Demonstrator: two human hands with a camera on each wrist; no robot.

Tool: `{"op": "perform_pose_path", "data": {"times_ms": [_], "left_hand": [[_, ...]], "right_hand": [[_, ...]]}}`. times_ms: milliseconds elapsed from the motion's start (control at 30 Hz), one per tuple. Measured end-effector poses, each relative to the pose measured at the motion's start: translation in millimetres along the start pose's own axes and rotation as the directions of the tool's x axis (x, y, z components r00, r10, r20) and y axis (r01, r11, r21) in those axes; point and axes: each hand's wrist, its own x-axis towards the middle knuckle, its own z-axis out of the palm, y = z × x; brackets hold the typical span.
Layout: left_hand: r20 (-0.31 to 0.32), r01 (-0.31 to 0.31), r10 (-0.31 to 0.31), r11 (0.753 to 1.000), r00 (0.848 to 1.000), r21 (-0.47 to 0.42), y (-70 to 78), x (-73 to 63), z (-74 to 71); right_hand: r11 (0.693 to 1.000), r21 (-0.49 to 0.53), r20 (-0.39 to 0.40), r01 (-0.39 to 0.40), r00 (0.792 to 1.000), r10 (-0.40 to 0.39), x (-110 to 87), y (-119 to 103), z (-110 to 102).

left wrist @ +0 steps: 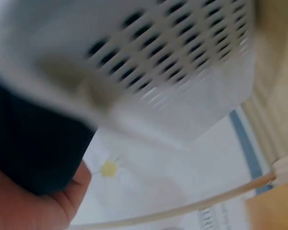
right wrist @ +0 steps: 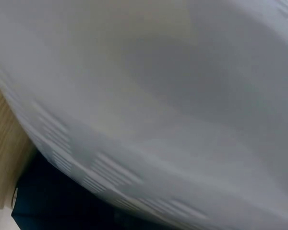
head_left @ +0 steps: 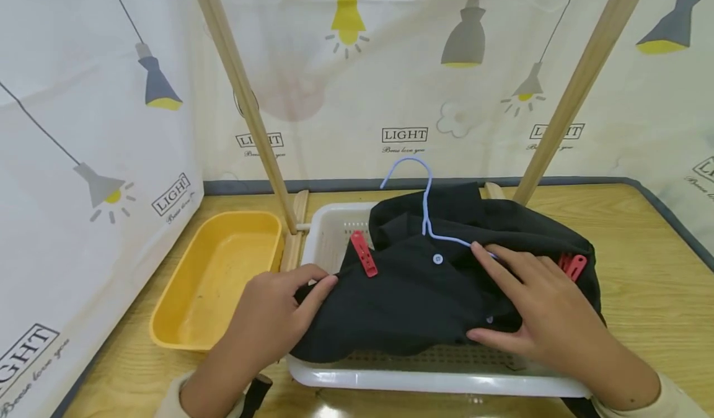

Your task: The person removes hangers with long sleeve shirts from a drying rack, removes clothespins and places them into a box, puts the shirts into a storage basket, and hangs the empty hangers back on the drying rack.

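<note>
A black buttoned shirt [head_left: 390, 319] lies bunched across a white perforated basket [head_left: 435, 381]. Its left edge is pinched between the thumb and fingers of my left hand [head_left: 273, 309]; the left wrist view shows the dark cloth [left wrist: 36, 143] against that hand too. My right hand [head_left: 541, 300] rests on the shirt's right side, thumb and fingers spread, fingertips beside the arm of a light blue hanger [head_left: 427, 201]. The hanger's hook stands above the collar. One red clothespin [head_left: 364, 253] is on the shirt's left, another red clothespin [head_left: 574, 268] at its right, behind my right hand.
To the left, a yellow tray [head_left: 223, 275] stands on the wooden table [head_left: 658, 269]. Two wooden poles, a left pole [head_left: 245, 95] and a right pole [head_left: 580, 89], rise behind the basket. A lamp-patterned cloth [head_left: 346, 95] hangs at the back and sides.
</note>
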Motion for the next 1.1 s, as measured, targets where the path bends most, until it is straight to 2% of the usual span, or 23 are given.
{"op": "perform_pose_path", "data": {"times_ms": [100, 200, 333, 367, 467, 533, 633, 767, 900, 1000, 1100], "left_hand": [[0.077, 0.066, -0.067, 0.998, 0.995, 0.023, 0.8, 0.3, -14.9], [0.167, 0.122, -0.129, 0.991, 0.978, 0.047, -0.8, 1.9, -23.7], [0.273, 0.128, -0.154, 0.986, 0.950, 0.110, -3.6, 3.8, -23.1], [0.284, 0.126, -0.158, 0.984, 0.946, 0.129, -4.0, 4.5, -21.4], [0.273, 0.142, -0.175, 0.981, 0.946, 0.135, -4.2, 7.5, -15.4], [0.258, 0.175, -0.196, 0.979, 0.946, 0.100, -4.6, 10.3, -11.0], [0.263, 0.222, -0.214, 0.975, 0.941, 0.002, -7.1, 15.6, -4.1], [0.293, 0.221, -0.172, 0.965, 0.941, -0.140, -11.8, 20.9, 4.7], [0.300, 0.148, -0.068, 0.956, 0.952, -0.252, -11.3, 21.2, 13.5], [0.250, 0.066, -0.003, 0.968, 0.968, -0.243, -8.2, 18.5, 20.7], [0.174, 0.022, 0.016, 0.977, 0.985, -0.212, -5.1, 16.3, 25.1]], "right_hand": [[1.000, 0.009, 0.024, 0.015, 1.000, -0.015, -0.1, 1, 0], [0.999, 0.007, 0.032, 0.034, 0.999, -0.034, -0.4, 0, 0], [0.998, -0.019, 0.040, 0.058, 0.998, -0.057, 0.1, -1, 1], [0.998, -0.022, 0.041, 0.061, 0.997, -0.060, 0.5, -1, 1], [0.997, -0.023, 0.052, 0.067, 0.996, -0.066, 1.7, -1, 2], [0.998, -0.017, 0.065, 0.068, 0.996, -0.067, 2.2, -1, 3], [0.998, -0.007, 0.079, 0.069, 0.995, -0.068, 2.3, -2, 5], [0.998, 0.007, 0.085, 0.061, 0.994, -0.062, 2.9, -3, 6], [0.999, 0.009, 0.104, 0.052, 0.993, -0.052, 2.2, -4, 5], [0.999, 0.008, 0.123, 0.043, 0.991, -0.044, 0.7, -5, 4], [0.999, 0.014, 0.135, 0.035, 0.990, -0.036, -0.3, -6, 2]]}}
